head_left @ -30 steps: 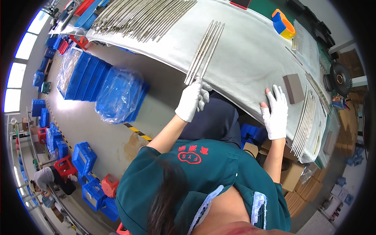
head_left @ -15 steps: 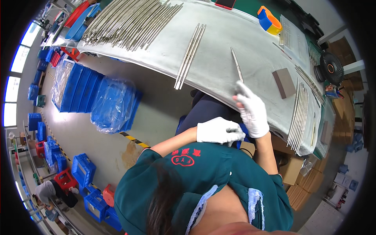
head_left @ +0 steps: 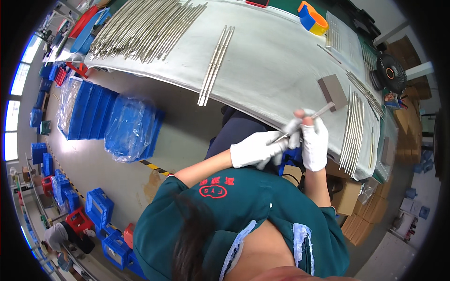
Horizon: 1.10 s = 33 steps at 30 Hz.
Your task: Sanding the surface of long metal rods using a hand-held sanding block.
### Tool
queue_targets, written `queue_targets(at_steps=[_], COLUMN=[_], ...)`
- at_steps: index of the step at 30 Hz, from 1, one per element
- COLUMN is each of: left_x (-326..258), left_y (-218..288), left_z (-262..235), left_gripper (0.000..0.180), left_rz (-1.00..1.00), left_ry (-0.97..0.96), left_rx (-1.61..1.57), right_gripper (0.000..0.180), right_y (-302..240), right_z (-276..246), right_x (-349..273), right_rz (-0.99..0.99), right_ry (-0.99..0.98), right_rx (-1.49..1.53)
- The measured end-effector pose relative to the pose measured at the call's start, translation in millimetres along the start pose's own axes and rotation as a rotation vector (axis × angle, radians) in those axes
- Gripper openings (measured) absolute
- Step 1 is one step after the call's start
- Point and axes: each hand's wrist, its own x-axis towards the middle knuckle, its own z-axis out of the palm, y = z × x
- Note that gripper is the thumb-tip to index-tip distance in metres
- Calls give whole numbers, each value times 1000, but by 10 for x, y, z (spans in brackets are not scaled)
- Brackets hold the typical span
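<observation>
One metal rod (head_left: pixel 322 111) is pinched in the right hand (head_left: pixel 315 146), right of the frame's centre; whether the left hand (head_left: pixel 255 150), beside it, is closed cannot be told. Rod handling seems under way; a steady grip is called for.

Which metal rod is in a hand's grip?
The rod pinched by the right hand, its upper end overlapping the brown block in view; the other rods lie on the table.
</observation>
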Motion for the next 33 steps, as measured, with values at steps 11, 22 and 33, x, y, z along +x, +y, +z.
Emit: queue_targets(at_steps=[11,22,33], left_x=[131,256,188], left_y=[-611,-437,-470], left_z=[65,9,59], left_gripper=[38,40,38], left_rz=[-86,30,8], left_ry=[-60,129,128], left_rx=[-871,-746,-763], right_gripper=[72,56,53], right_y=[134,15,195], right_z=[-1030,-828,-754], right_x=[703,579,342], right_rz=[-146,-238,-367], right_ry=[463,364,232], right_rx=[-1558,-1187,-1266])
